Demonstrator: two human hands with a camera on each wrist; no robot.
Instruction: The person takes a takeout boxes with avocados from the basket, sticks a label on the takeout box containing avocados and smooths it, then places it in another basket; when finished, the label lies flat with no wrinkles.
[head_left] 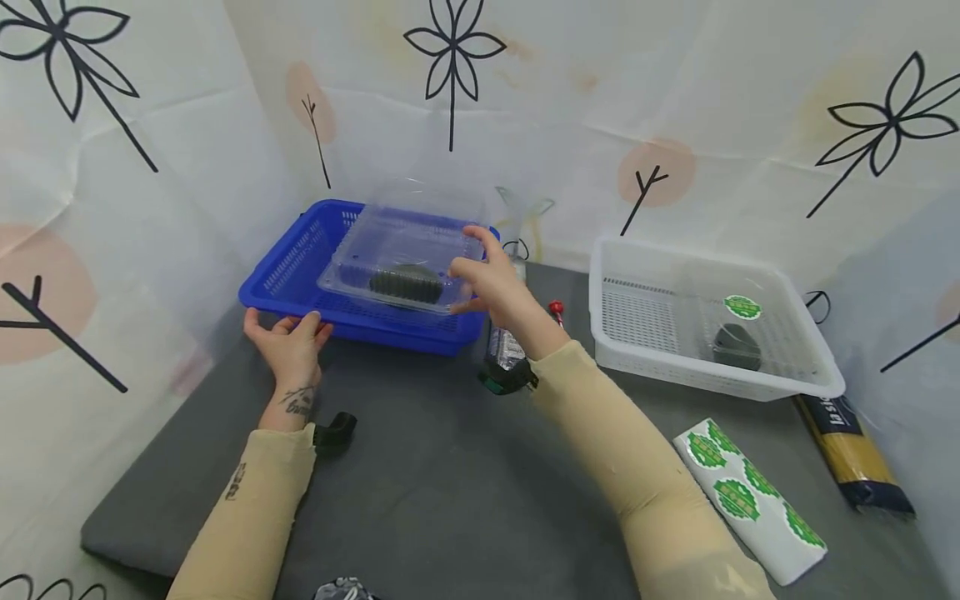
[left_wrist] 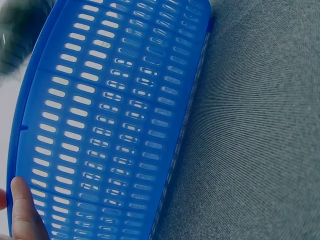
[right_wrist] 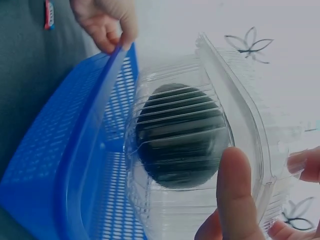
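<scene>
My left hand [head_left: 288, 354] grips the near left rim of a blue plastic basket [head_left: 360, 325], whose slotted side fills much of the left wrist view. In my right hand [head_left: 493, 279] is a clear plastic clamshell box [head_left: 352, 268], held at its right side over the basket. A dark, rounded object [right_wrist: 180, 135] lies inside the box, seen through its ribbed wall. In the right wrist view the thumb [right_wrist: 235, 185] presses the near face of the box, while other fingers reach round its far edge.
A white basket [head_left: 720, 383] at the right holds another clear box with a green sticker [head_left: 742, 307] and a dark object [head_left: 737, 346]. In front lies a white strip with green stickers [head_left: 750, 500]. A yellow and black packet [head_left: 855, 450] lies at the right edge.
</scene>
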